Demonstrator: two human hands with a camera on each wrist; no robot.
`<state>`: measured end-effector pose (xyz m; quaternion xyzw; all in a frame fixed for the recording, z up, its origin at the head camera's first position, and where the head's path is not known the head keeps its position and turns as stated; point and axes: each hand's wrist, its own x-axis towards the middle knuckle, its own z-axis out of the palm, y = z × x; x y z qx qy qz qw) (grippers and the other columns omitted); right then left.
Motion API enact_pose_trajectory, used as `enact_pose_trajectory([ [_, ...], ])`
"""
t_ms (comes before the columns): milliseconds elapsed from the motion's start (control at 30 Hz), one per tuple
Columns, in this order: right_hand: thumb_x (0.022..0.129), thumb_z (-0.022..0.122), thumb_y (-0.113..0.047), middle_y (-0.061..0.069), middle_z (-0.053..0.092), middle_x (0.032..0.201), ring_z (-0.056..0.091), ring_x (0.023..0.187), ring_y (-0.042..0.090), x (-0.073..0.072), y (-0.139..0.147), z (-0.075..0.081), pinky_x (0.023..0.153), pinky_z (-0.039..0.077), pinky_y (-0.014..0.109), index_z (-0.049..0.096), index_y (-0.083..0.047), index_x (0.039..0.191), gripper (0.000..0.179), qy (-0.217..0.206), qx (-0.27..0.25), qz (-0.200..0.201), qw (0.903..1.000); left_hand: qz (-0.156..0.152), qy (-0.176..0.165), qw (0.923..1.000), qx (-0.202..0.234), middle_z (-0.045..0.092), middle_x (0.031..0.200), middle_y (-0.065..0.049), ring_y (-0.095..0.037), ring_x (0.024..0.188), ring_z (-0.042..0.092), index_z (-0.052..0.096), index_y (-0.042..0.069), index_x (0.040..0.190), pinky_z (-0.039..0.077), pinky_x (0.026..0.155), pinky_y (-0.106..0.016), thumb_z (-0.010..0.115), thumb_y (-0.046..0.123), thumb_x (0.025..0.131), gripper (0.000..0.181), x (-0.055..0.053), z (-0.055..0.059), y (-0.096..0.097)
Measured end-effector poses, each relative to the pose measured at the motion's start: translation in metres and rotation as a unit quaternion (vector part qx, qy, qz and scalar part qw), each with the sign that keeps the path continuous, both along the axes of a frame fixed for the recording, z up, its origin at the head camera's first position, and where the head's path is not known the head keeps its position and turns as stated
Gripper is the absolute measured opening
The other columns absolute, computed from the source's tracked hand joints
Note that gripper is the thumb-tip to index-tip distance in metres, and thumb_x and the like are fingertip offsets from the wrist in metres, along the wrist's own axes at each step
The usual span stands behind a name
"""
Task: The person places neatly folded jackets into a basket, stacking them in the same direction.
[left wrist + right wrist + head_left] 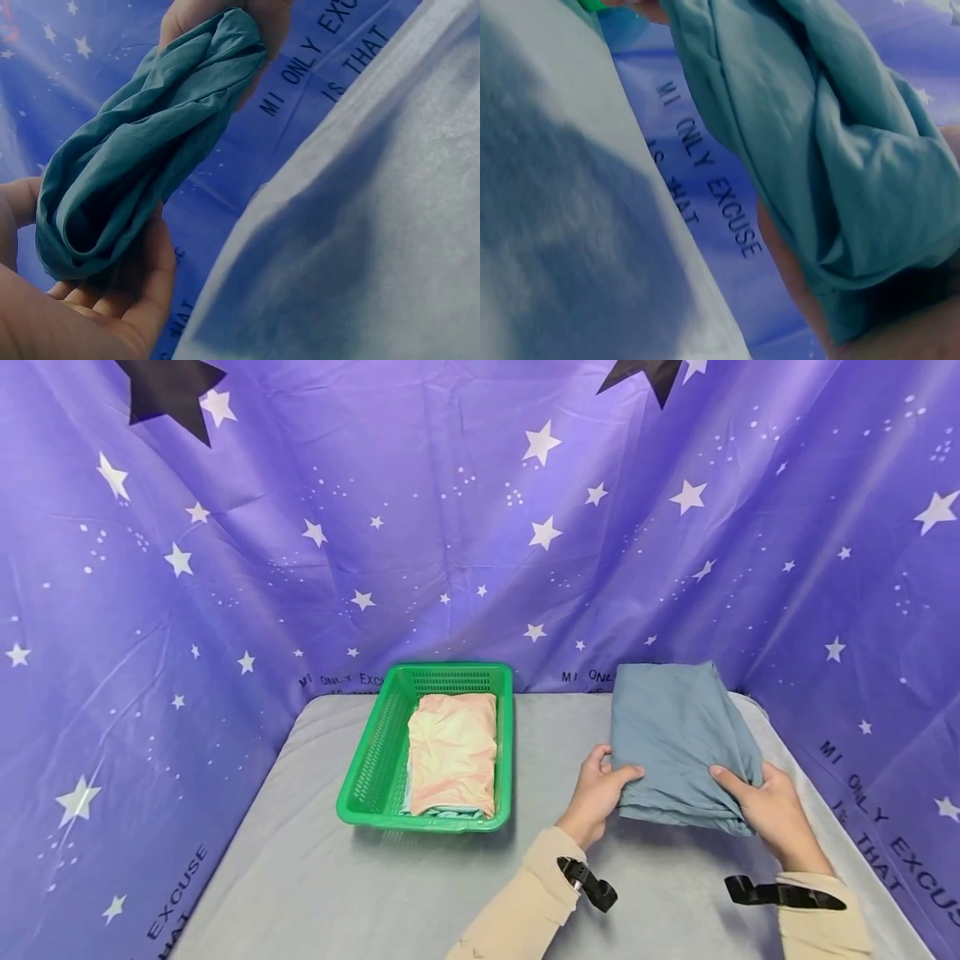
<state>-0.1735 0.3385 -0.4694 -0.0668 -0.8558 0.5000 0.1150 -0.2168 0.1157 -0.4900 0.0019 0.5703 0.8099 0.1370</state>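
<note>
One blue-grey, roughly rectangular folded fabric (667, 735) is held raised between your left hand (597, 795) and your right hand (782, 817), above the worktop (292, 868) with its pale grey covering. Both your hands are closed on its near end, thumbs on top and fingers underneath, your left at its left edge and your right at its right. Its upper face is fairly flat, lightly creased near your right thumb; from the wrists it looks teal, its thick layers rounding into soft loops. Left of your hands, well apart, a green perforated plastic basket (422, 823) holds a pale pink folded cloth (454, 747).
</note>
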Motion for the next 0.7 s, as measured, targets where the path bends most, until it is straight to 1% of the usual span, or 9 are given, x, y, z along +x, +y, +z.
enact_pose_trajectory([
  [100, 0.097, 0.071, -0.027, -0.034, 0.061, 0.089, 0.057, 0.083, -0.011, -0.003, -0.008, 0.005, 0.071, 0.048, 0.009, 0.065, 0.001, 0.116, 0.034, 0.015, -0.014, 0.003, 0.9998, 0.006, 0.006, 1.0000, -0.003, 0.072, 0.087, 0.001, -0.012, 0.068, 0.065, 0.063, 0.022, 0.109, 0.052, 0.063, -0.026, 0.075, 0.012, 0.086, 0.029, -0.001, 0.004, -0.007],
  [233, 0.097, 0.071, -0.026, -0.033, 0.062, 0.090, 0.059, 0.084, -0.011, -0.006, -0.017, 0.009, 0.073, 0.049, 0.009, 0.065, -0.001, 0.118, 0.033, 0.019, -0.028, 0.018, 0.9993, 0.012, 0.012, 0.9998, -0.005, 0.072, 0.085, 0.000, -0.012, 0.067, 0.065, 0.063, 0.021, 0.110, 0.052, 0.062, -0.027, 0.076, 0.012, 0.085, 0.029, -0.002, 0.008, -0.018],
  [433, 0.098, 0.070, -0.024, -0.031, 0.063, 0.091, 0.061, 0.085, -0.010, -0.009, -0.031, 0.015, 0.074, 0.050, 0.010, 0.063, 0.001, 0.121, 0.035, 0.022, -0.043, 0.033, 0.9983, 0.010, 0.021, 0.9997, 0.005, 0.073, 0.086, 0.000, -0.012, 0.067, 0.066, 0.063, 0.020, 0.113, 0.054, 0.063, -0.027, 0.075, 0.011, 0.086, 0.031, 0.001, 0.018, -0.035],
  [533, 0.099, 0.069, -0.027, -0.032, 0.063, 0.093, 0.061, 0.087, -0.010, -0.009, -0.038, 0.019, 0.075, 0.050, 0.010, 0.061, 0.003, 0.124, 0.040, 0.017, -0.037, 0.044, 0.9982, 0.008, 0.029, 0.9995, 0.004, 0.073, 0.087, -0.001, -0.012, 0.067, 0.067, 0.063, 0.018, 0.116, 0.054, 0.063, -0.027, 0.074, 0.012, 0.086, 0.032, 0.002, 0.023, -0.044],
  [700, 0.100, 0.068, -0.032, -0.031, 0.062, 0.096, 0.061, 0.090, -0.010, -0.011, -0.049, 0.027, 0.077, 0.050, 0.010, 0.059, 0.008, 0.131, 0.051, 0.010, -0.030, 0.064, 0.9975, 0.014, 0.038, 0.9991, -0.008, 0.075, 0.090, -0.003, -0.012, 0.069, 0.068, 0.063, 0.016, 0.118, 0.055, 0.063, -0.028, 0.074, 0.012, 0.087, 0.033, 0.002, 0.030, -0.061],
])
